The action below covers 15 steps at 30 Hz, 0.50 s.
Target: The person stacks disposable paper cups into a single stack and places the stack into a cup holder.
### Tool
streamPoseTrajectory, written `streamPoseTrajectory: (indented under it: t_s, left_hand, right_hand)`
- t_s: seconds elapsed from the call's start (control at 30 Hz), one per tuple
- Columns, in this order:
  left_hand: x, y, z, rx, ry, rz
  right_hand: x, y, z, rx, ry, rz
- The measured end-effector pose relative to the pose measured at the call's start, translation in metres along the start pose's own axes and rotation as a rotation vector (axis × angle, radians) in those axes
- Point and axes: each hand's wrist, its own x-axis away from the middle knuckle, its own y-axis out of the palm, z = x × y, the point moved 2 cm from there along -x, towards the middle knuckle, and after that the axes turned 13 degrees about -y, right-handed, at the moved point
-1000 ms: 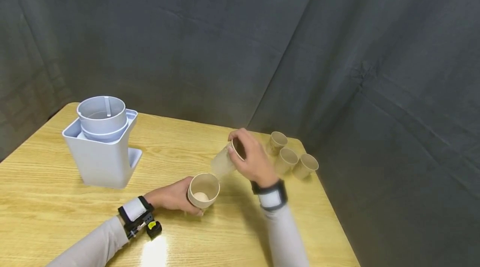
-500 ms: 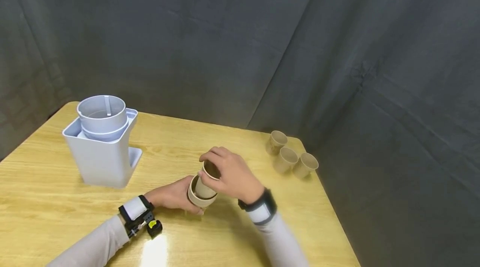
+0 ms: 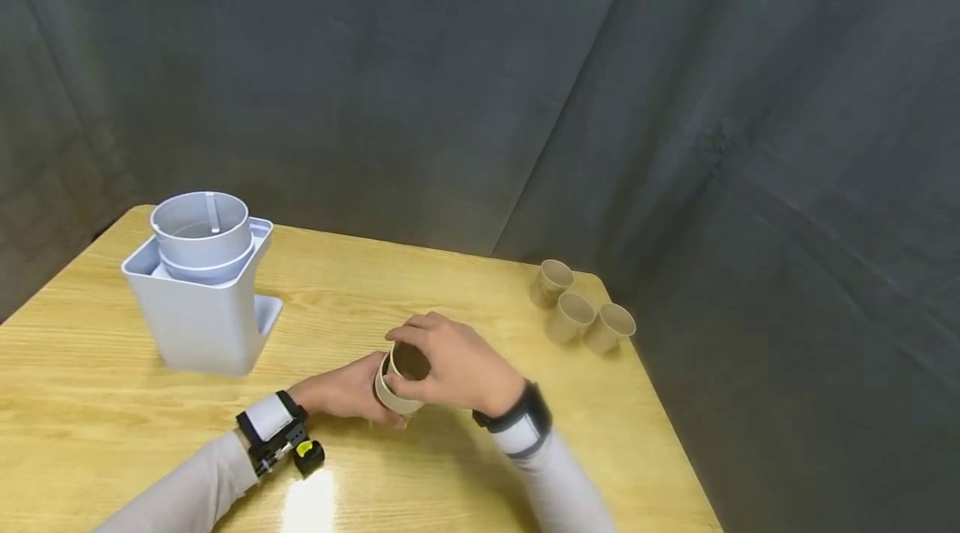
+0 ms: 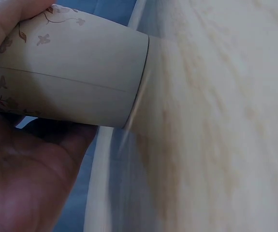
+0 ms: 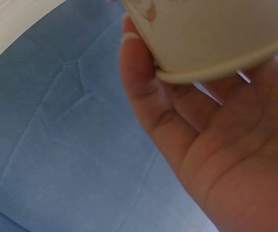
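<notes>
My left hand (image 3: 345,390) grips a beige paper cup (image 3: 397,405) close over the table. In the left wrist view, this cup (image 4: 76,67) has a brown flower print and a side seam, with fingers above and below it. From above, my right hand (image 3: 461,366) holds a second paper cup (image 3: 411,359) by its rim, its lower part inside the left hand's cup and hidden there. The right wrist view has the fingers curled along the rim of this upper cup (image 5: 216,38).
Three more paper cups stand at the right back corner: a rear cup (image 3: 553,281), a front cup (image 3: 573,316) and a right cup (image 3: 611,326). A white square-sided container (image 3: 198,329) with a round open cylinder (image 3: 204,248) on top stands at left. Dark curtains (image 3: 360,100) hang behind the wooden table (image 3: 352,283).
My right hand has moved left and down, bringing its cup from beside the left hand's cup into it. The left hand has stayed in place around its cup.
</notes>
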Motion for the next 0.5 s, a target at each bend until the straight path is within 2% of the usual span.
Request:
streamPoseTrajectory:
  t_s: [0.17,0.27,0.5]
  left_hand:
    - [-0.002,-0.004,0.002,-0.022,0.019,0.046]
    - [-0.002,-0.004,0.0,-0.016,0.035,0.044]
    - [0.003,0.0,-0.003,-0.028,0.026,0.027]
  right_hand:
    - [-0.007,0.005,0.0,-0.009,0.005,-0.08]
    - [-0.01,0.013,0.001,-0.049,-0.004,-0.115]
    - [-0.01,0.024,0.001,-0.106,-0.016,-0.112]
